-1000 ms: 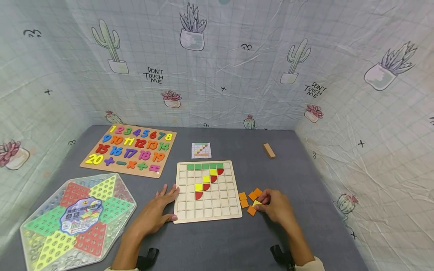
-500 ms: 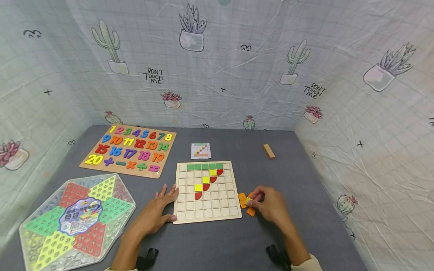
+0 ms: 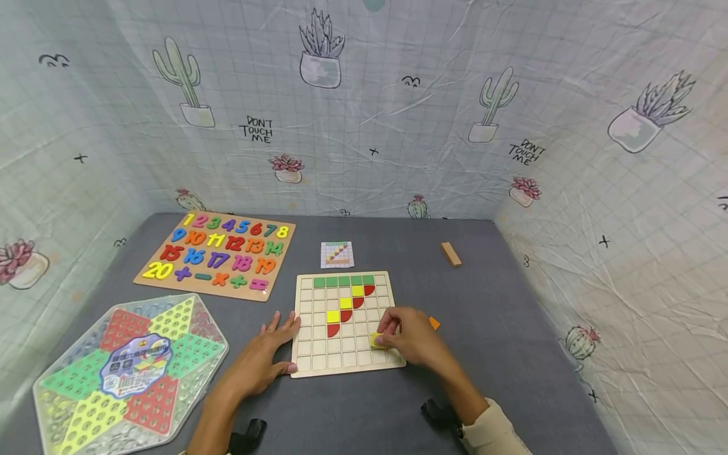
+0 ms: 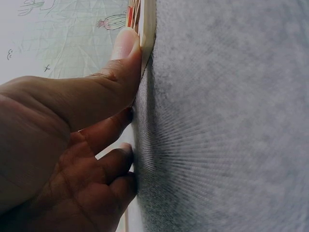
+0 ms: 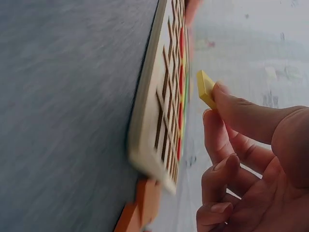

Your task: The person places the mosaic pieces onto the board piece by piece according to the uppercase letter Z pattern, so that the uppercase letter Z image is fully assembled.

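My right hand [image 3: 415,335] pinches a yellow square tile [image 3: 375,341] between thumb and fingertips, over the lower right part of the wooden grid board [image 3: 313,363]. In the right wrist view the yellow tile [image 5: 206,90] is tilted and held apart from the board [image 5: 145,140]. Green squares [image 3: 344,281] line the board's top row. Yellow squares [image 3: 345,303] and red quarter-circle pieces [image 3: 333,330] step diagonally below them. My left hand [image 3: 264,355] rests at the board's left edge, fingers spread; its thumb [image 4: 126,44] touches the rim.
An orange tile [image 3: 435,323] shows beyond my right hand; more orange tiles [image 5: 147,198] lie beside the board. A small pattern card [image 3: 337,254] and a wooden block [image 3: 452,254] lie behind. Leftward are a number board [image 3: 170,266] and a hexagonal Chinese checkers board [image 3: 136,360].
My right hand picks up the yellow tile from among the orange ones and carries it left over the board. My left hand stays at the board's edge.
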`<state>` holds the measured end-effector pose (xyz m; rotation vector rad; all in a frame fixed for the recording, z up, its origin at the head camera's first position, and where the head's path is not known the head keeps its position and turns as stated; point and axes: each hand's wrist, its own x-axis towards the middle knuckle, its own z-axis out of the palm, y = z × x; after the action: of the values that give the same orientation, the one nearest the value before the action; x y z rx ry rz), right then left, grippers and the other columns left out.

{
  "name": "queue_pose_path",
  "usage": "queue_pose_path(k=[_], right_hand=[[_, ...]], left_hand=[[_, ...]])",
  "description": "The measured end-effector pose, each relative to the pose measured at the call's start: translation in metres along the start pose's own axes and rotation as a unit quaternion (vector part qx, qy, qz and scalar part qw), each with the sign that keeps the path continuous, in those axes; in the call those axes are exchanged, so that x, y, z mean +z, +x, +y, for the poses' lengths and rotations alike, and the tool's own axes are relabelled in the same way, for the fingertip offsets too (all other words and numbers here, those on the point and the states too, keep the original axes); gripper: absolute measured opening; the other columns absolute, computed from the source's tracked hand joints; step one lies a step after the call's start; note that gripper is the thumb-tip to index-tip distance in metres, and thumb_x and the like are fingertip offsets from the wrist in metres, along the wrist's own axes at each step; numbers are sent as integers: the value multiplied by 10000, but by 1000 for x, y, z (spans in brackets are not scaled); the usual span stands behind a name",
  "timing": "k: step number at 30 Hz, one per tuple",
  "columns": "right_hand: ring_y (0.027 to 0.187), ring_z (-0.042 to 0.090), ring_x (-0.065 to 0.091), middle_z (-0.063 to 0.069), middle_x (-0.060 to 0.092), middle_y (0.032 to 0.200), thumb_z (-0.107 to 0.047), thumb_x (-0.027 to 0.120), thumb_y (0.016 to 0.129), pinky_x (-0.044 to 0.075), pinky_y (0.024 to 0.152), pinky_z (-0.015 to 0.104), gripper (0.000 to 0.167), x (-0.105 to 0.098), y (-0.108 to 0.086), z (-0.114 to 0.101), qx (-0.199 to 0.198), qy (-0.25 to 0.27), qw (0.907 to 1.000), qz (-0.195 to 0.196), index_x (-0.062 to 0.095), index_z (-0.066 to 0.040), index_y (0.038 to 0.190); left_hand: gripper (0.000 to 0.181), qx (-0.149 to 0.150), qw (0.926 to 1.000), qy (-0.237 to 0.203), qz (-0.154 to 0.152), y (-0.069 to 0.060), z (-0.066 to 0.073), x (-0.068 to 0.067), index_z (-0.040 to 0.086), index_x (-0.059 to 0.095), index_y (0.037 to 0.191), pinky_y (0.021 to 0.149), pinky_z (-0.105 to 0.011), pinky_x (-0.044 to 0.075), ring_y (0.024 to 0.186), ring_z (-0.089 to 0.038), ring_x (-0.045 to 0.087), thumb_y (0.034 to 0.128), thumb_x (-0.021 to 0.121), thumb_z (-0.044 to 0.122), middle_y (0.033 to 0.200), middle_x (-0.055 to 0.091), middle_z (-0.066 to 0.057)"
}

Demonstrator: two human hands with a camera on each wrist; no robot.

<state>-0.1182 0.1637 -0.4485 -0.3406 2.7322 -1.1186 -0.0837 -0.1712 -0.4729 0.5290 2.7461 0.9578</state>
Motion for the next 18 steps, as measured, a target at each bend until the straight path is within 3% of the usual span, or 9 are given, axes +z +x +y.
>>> queue_pose_path(k=[10, 18], right_hand=[[677, 87, 557, -70, 619, 733, -209, 922, 839, 439, 608, 229, 228, 26, 29, -37, -471, -294, 9977, -394, 694, -203, 830], [609, 77, 536, -83, 609, 672, -172, 912, 845, 401, 566, 237, 233, 48, 52, -54, -482, -424, 9972, -395, 687, -220, 805]], left_hand=[[871, 28, 10000, -3, -26, -2, 0, 0, 11, 433, 1608, 1276, -706, 217, 1607, -506, 191, 862, 861, 155, 1704, 337, -198], [863, 79, 10000, -33, 27, -1, 0, 0, 10, 436, 1606, 1275, -710, 220, 1608, -505, 197, 865, 858, 139, 1704, 338, -199]])
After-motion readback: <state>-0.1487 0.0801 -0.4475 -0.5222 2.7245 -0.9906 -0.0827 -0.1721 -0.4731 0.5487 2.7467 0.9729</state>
